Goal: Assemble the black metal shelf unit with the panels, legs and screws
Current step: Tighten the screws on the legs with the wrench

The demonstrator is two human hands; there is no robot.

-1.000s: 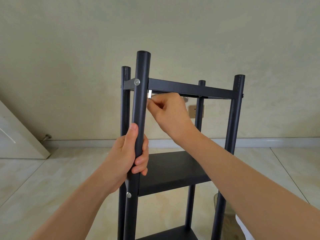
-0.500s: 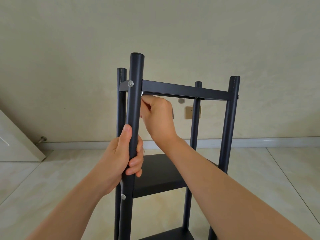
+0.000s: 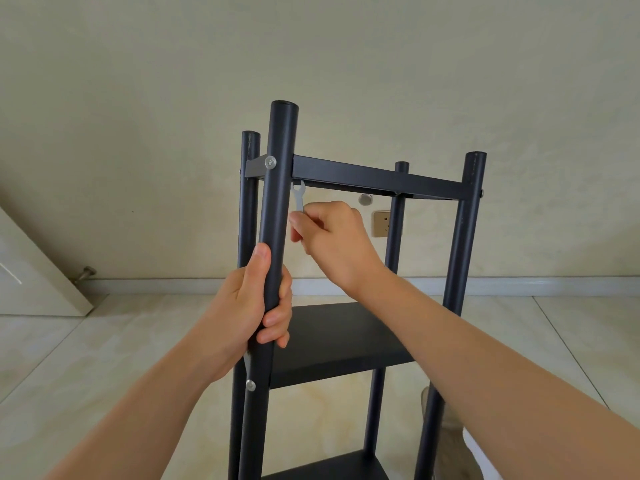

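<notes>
The black metal shelf unit [image 3: 377,176] stands upright on the floor in front of me, with its round legs and three panels joined. My left hand [image 3: 254,299] grips the near left leg [image 3: 278,202] at mid height. A silver screw head [image 3: 270,163] shows on that leg at the top panel, another screw [image 3: 250,385] lower down. My right hand [image 3: 330,237] pinches a small silver wrench [image 3: 298,197], whose open jaw points up under the top panel's corner, right beside the leg.
A beige wall with a socket plate [image 3: 381,223] stands behind the shelf, with a white baseboard [image 3: 519,284] along the tiled floor. A white door [image 3: 31,271] leans in at the left with a doorstop [image 3: 85,273].
My right hand has dropped a little from under the top panel, and the wrench now shows upright above my fingers. My left hand keeps its hold on the leg.
</notes>
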